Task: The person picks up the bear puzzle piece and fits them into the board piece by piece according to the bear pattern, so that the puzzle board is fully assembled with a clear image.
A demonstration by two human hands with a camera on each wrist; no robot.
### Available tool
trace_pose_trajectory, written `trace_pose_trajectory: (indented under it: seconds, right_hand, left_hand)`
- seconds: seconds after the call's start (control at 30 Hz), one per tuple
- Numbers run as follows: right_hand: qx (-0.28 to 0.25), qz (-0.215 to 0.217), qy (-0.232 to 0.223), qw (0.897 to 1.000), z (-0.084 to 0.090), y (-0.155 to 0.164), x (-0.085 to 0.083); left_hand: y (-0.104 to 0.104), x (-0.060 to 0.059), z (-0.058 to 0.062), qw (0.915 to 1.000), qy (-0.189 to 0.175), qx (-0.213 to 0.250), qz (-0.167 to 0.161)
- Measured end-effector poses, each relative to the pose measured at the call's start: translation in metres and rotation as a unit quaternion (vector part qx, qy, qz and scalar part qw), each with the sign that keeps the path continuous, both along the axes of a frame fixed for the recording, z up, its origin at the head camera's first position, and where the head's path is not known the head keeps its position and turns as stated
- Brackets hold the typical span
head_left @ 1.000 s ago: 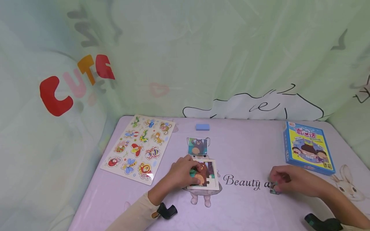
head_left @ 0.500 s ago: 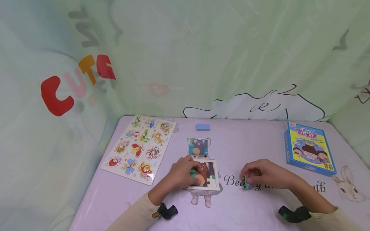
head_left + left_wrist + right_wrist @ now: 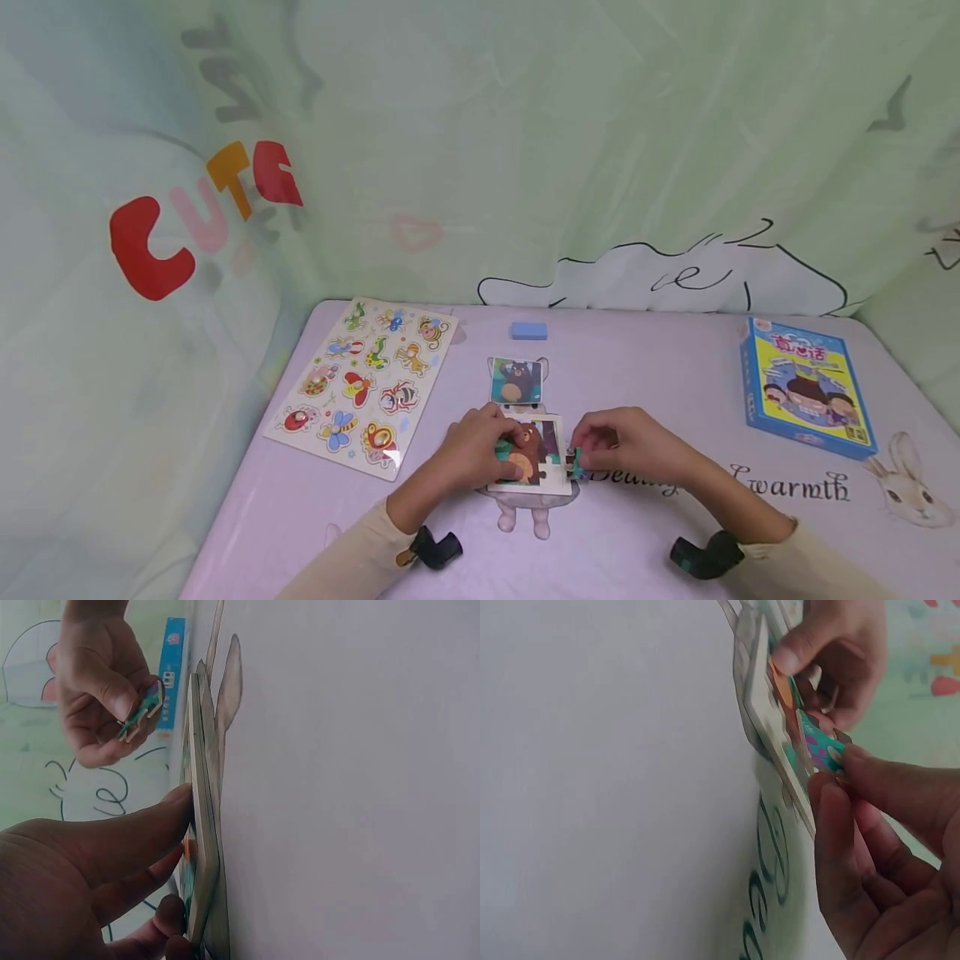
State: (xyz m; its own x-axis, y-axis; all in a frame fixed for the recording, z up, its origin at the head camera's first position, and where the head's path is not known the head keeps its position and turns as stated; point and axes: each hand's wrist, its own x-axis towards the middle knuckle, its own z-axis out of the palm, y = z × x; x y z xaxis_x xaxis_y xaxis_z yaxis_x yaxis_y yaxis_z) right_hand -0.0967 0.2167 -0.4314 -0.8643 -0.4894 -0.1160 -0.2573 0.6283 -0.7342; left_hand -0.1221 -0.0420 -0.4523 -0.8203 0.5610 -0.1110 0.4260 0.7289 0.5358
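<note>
A framed jigsaw puzzle (image 3: 556, 479) with a brown bear picture lies on the table in the head view, a gap at its lower right. My left hand (image 3: 472, 447) holds it by the left part, thumb on the picture, fingers curled and covering that side. Just past the frame's right edge, my right hand (image 3: 637, 446) pinches a teal and purple jigsaw piece (image 3: 823, 746) between thumb and fingers. The right wrist view shows this piece tilted close to the puzzle face; whether they touch I cannot tell. Above the puzzle lies a bear picture card (image 3: 516, 382).
An insect peg puzzle board (image 3: 360, 387) lies at the left. Near the back edge sits a small blue block (image 3: 529, 331). On the right is a blue and yellow box (image 3: 810, 387). A pale green printed curtain (image 3: 480, 150) hangs behind the table.
My right hand has carried the jigsaw piece leftward across the table from near the box to the puzzle's right edge. The left hand has stayed in place on the puzzle.
</note>
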Motion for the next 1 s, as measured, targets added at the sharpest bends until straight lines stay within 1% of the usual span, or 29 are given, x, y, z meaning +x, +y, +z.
trace_pose_trajectory:
  seconds: [0.23, 0.4, 0.53, 0.83, 1.0]
  right_hand:
    - [0.003, -0.033, -0.016, 0.999, -0.005, -0.021, 0.000]
    - [-0.002, -0.042, -0.016, 0.999, -0.011, -0.030, 0.001]
    - [-0.006, -0.053, -0.015, 0.998, -0.012, -0.036, 0.001]
    - [0.015, -0.094, -0.037, 0.995, -0.011, -0.043, 0.001]
    - [0.040, -0.108, -0.027, 0.993, -0.011, -0.044, 0.001]
  left_hand:
    - [0.000, 0.000, 0.001, 1.0000, 0.000, 0.000, -0.002]
    - [-0.001, 0.000, 0.000, 1.0000, 0.004, 0.000, -0.005]
    - [-0.001, 0.000, 0.001, 1.0000, 0.002, 0.002, -0.005]
    - [-0.001, 0.000, 0.001, 1.0000, 0.003, 0.000, -0.005]
    - [-0.001, 0.000, 0.001, 1.0000, 0.004, 0.002, -0.005]
